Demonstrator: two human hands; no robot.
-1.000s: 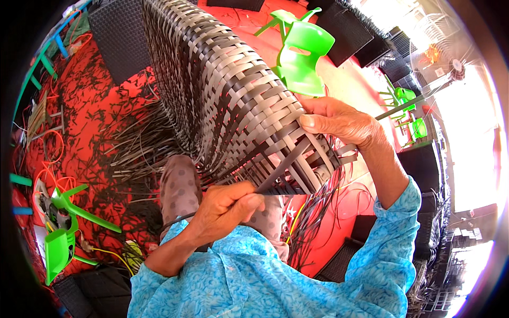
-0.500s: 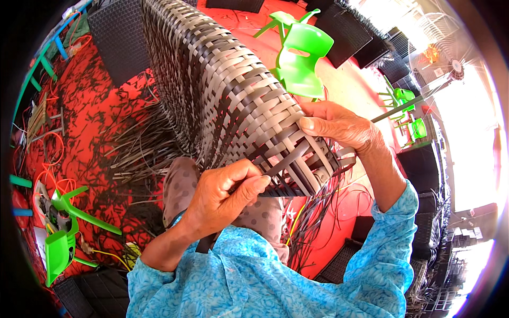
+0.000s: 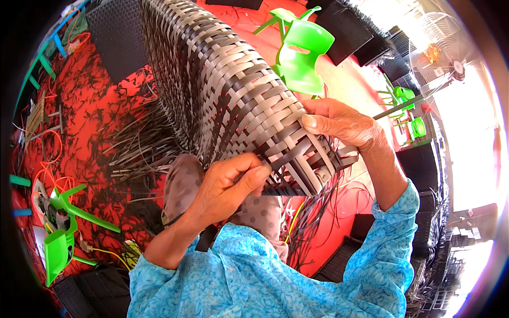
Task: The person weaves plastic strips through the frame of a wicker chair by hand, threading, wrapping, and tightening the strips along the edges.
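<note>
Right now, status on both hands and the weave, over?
Left hand pinching a dark strip at the woven panel's lower edge. Right hand gripping the panel's end. Loose strips hang below; nothing blocking.

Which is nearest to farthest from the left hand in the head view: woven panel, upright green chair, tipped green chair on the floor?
From the left hand:
1. Woven panel: touching, fingers pinch a strip at its lower edge.
2. Tipped green chair: far left, on the red floor.
3. Upright green chair: top, beyond the panel.

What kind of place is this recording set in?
Likely a wicker-furniture workshop: both hands work a half-woven grey panel, loose strips litter the red floor, and finished dark woven pieces stand around.
</note>
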